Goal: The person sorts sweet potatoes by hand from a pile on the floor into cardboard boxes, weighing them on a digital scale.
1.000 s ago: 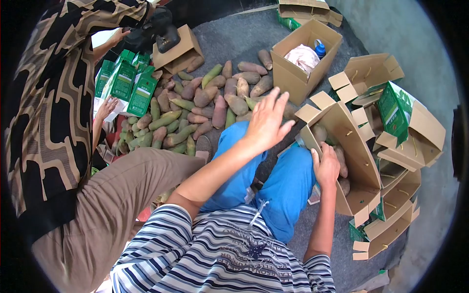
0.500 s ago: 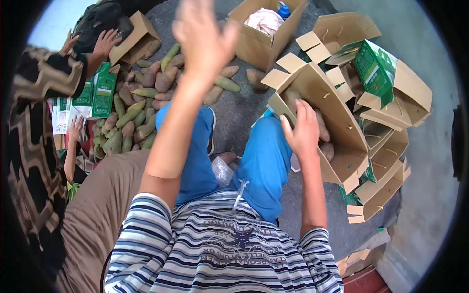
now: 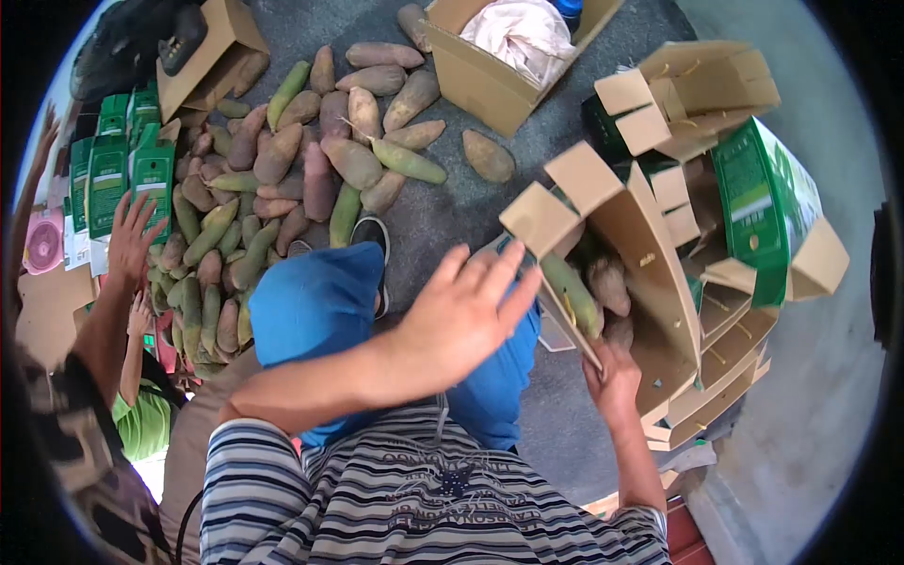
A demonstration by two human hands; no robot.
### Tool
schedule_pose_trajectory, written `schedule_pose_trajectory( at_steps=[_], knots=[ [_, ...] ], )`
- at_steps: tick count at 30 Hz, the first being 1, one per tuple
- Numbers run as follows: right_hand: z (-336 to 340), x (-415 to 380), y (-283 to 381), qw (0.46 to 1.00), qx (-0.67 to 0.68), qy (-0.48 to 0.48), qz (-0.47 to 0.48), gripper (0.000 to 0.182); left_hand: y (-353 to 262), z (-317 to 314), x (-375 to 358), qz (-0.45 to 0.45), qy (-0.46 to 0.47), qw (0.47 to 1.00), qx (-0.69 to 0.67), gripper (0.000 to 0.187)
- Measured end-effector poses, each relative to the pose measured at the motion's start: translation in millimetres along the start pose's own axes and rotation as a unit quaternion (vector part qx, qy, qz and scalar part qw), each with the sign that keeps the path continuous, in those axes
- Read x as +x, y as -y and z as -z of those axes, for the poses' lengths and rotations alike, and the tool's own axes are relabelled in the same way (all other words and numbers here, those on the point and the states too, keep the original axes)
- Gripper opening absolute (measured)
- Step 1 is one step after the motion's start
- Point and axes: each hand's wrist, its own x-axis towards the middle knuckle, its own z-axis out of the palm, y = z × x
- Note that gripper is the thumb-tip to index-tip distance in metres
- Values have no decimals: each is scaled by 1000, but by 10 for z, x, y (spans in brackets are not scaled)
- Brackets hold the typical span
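My left hand (image 3: 471, 306) is held over my knees with its fingers spread and nothing in them, close to the left wall of an opened cardboard box (image 3: 664, 273). The fingers of my right hand (image 3: 614, 379) are closed on the near end of that box's left wall. Inside the box lie a green root vegetable (image 3: 571, 292), radish-like in look, and several brownish ones (image 3: 608, 285). Its end flaps (image 3: 584, 179) stand open at the far side.
A large pile of green and reddish-brown roots (image 3: 273, 155) covers the floor at left. A carton holding pink cloth (image 3: 520, 40) stands at the back. More opened boxes (image 3: 753, 198) crowd the right, by the wall. Another person's hand (image 3: 137, 231) is at left, near green cartons (image 3: 105, 184).
My left hand has come down from above the pile towards the box. My right hand has moved from over the box's contents to its near edge. A green root now shows inside.
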Motion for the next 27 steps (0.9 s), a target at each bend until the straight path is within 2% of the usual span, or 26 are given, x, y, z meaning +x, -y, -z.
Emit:
schedule_pose_trajectory(
  at_steps=[2,3,6,7,14,17,21,25,26,27],
  knots=[
    [19,58,4,1000,-5,5,-4,40,98,11,54,-15,3,1000,12,65],
    [39,102,4,1000,-7,7,-5,41,194,27,113,-15,-5,1000,-9,56],
    [94,176,-88,998,-3,53,-27,37,490,68,276,41,3,999,-7,44],
    [114,190,-62,998,-13,62,-13,41,568,141,339,50,25,998,-7,44],
    [47,110,-148,997,-25,77,-13,50,776,96,635,108,44,992,-37,43],
    [93,144,-114,994,-36,100,-18,53,745,3,666,133,79,987,-50,44],
    [18,74,-160,992,-55,109,-18,63,622,-251,594,158,110,980,-43,51],
    [15,34,-65,986,-90,130,-59,61,685,-280,441,187,135,966,-115,58],
    [12,38,-19,978,-109,153,-95,61,687,-264,381,197,141,960,-144,59],
    [-16,39,41,968,-127,175,-130,62,650,-280,249,188,104,961,-176,59]
  ],
)
